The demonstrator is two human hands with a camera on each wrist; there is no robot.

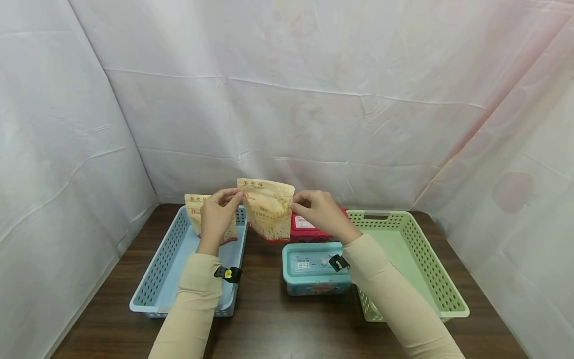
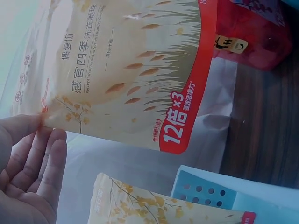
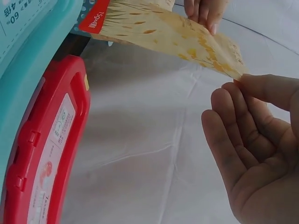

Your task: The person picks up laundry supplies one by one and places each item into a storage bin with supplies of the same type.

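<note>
A cream laundry-capsule pouch with a red bottom edge hangs upright in the air between both hands. My left hand pinches its left edge between thumb and fingers, near the top. On the opposite edge, my right hand pinches it the same way, other fingers loosely bent in the right wrist view. Behind the left hand, a second cream pouch stands in the blue basket, partly hidden by that hand. Printed grass and leaves show on the held pouch in the left wrist view.
A teal lidded box sits on the brown table below the right wrist. Behind it is a red lidded box, partly covered by the right hand. A green basket stands at the right. White cloth hangs around the table.
</note>
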